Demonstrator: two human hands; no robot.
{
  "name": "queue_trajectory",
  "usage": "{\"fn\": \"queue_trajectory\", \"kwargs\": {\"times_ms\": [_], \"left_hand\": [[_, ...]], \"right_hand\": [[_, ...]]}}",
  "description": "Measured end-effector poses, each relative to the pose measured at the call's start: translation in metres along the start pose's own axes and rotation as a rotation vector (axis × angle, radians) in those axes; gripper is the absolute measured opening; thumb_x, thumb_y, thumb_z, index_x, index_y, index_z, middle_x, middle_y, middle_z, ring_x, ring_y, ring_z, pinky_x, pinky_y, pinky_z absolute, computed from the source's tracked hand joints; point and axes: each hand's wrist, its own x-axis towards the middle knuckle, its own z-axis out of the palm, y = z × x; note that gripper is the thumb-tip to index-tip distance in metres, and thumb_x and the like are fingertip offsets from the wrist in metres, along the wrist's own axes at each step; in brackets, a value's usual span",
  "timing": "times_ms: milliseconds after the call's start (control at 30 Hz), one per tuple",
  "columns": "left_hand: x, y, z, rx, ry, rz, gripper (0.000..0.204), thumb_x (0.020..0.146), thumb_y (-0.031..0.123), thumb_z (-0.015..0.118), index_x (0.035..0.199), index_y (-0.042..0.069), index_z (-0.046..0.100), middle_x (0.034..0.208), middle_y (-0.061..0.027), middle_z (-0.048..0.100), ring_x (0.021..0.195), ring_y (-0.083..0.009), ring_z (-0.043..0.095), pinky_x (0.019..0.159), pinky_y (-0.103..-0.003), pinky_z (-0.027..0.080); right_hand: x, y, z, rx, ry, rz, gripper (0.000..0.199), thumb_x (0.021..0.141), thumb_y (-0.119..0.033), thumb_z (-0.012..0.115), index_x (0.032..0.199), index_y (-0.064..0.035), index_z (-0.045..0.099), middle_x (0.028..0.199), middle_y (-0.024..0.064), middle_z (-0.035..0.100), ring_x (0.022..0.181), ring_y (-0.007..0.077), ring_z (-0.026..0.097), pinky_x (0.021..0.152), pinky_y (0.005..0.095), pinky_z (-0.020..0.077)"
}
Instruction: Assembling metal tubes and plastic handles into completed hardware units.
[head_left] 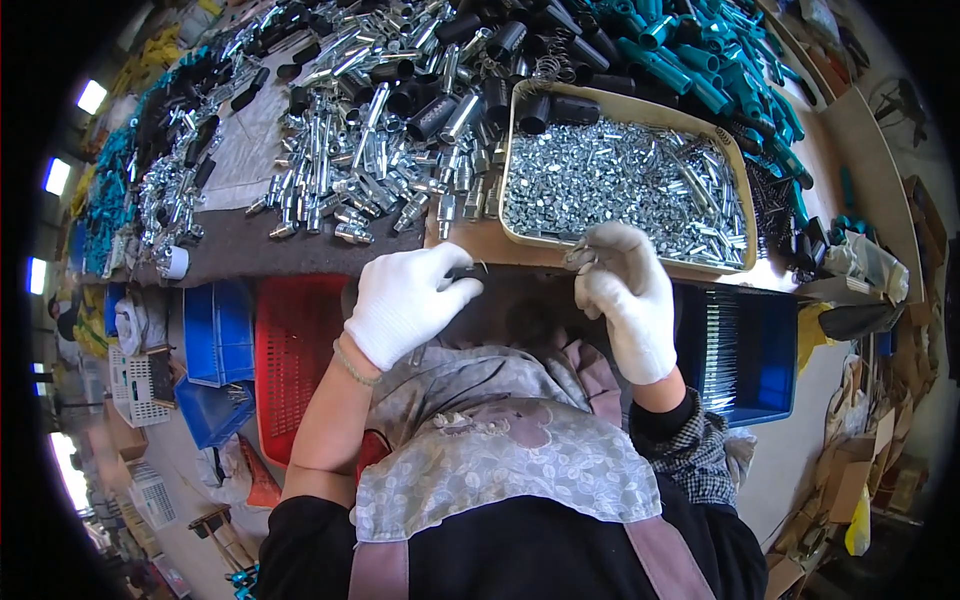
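Two white-gloved hands are held apart in front of the person's lap, near the front edge of the worktable (330,258). The left hand (412,302) comes up from the lower left on a bare forearm, back of the glove uppermost, fingers bent and aimed right, with thumb and forefinger pinched on a small dark piece (462,271). The right hand (632,300) stands more upright on a bent forearm, its fingers curled leftward, the tips closed about a small metal piece (579,256). Just beyond the right fingertips is the near rim of a cream tray (622,242) full of small shiny parts; the fingertips overlap that rim in view, and whether they touch it cannot be told. Ahead of the left hand lies a heap of chromed fittings (350,185), with black sleeves (432,118) among and behind them, while teal handles (700,62) pile up at the far right. Below table level, a red basket (300,350) sits by the left forearm and a blue bin (765,355) to the right of the right hand. The dark piece lies roughly crosswise, its free end toward the right; the metal piece is too small and covered for its long axis to be read.
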Motion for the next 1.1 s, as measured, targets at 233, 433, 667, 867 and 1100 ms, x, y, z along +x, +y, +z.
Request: {"fn": "queue_trajectory", "kwargs": {"times_ms": [233, 433, 667, 867, 1100], "left_hand": [[-0.006, -0.012, -0.012, -0.669, 0.323, -0.151, 0.016, 0.095, 0.004, 0.056, 0.103, -0.002, 0.068, 0.082, -0.0033, 0.065, 0.074, -0.0084, 0.059, 0.067, -0.024, 0.047], [-0.004, 0.001, 0.014, -0.912, 0.366, -0.213, 0.023, 0.1, 0.01, 0.051, 0.11, -0.004, 0.066, 0.085, -0.0037, 0.064, 0.076, -0.0081, 0.057, 0.069, -0.022, 0.045], [-0.009, 0.008, 0.036, -0.891, 0.304, -0.065, 0.034, 0.103, 0.017, 0.048, 0.127, -0.005, 0.058, 0.1, -0.0089, 0.064, 0.091, -0.0131, 0.059, 0.083, -0.027, 0.046], [-0.012, 0.026, 0.044, -0.857, -0.132, -0.005, 0.073, 0.097, 0.049, 0.062, 0.145, -0.003, 0.043, 0.119, -0.0149, 0.064, 0.103, -0.0161, 0.06, 0.092, -0.029, 0.047], [-0.022, -0.027, -0.014, -1.064, -0.305, -0.15, 0.046, 0.094, 0.027, 0.066, 0.129, -0.003, 0.057, 0.105, -0.0131, 0.068, 0.085, -0.0154, 0.065, 0.077, -0.027, 0.053]], "right_hand": [[-0.021, 0.052, -0.016, -0.101, -0.255, 0.225, 0.035, 0.088, 0.004, 0.063, 0.122, 0.0013, 0.058, 0.112, 0.0075, 0.064, 0.104, 0.0137, 0.061, 0.093, 0.029, 0.0495], [-0.025, 0.057, -0.013, -0.059, -0.264, 0.355, 0.034, 0.093, -0.008, 0.061, 0.126, -0.0007, 0.058, 0.107, 0.0055, 0.067, 0.08, 0.0075, 0.06, 0.063, 0.021, 0.0469], [-0.033, 0.055, -0.022, 0.12, -0.252, 0.357, 0.056, 0.092, -0.029, 0.071, 0.132, 0.0044, 0.051, 0.1, 0.0107, 0.065, 0.071, 0.0098, 0.06, 0.054, 0.0208, 0.0469], [-0.034, 0.054, -0.031, 0.071, -0.232, 0.34, 0.043, 0.094, -0.013, 0.064, 0.132, 0.0041, 0.053, 0.093, 0.0087, 0.066, 0.067, 0.0084, 0.056, 0.058, 0.022, 0.0447], [-0.04, 0.057, -0.063, 0.151, -0.189, 0.284, 0.042, 0.094, -0.015, 0.064, 0.129, 0.0055, 0.054, 0.095, 0.0112, 0.067, 0.063, 0.0074, 0.054, 0.059, 0.0203, 0.0452]]}}
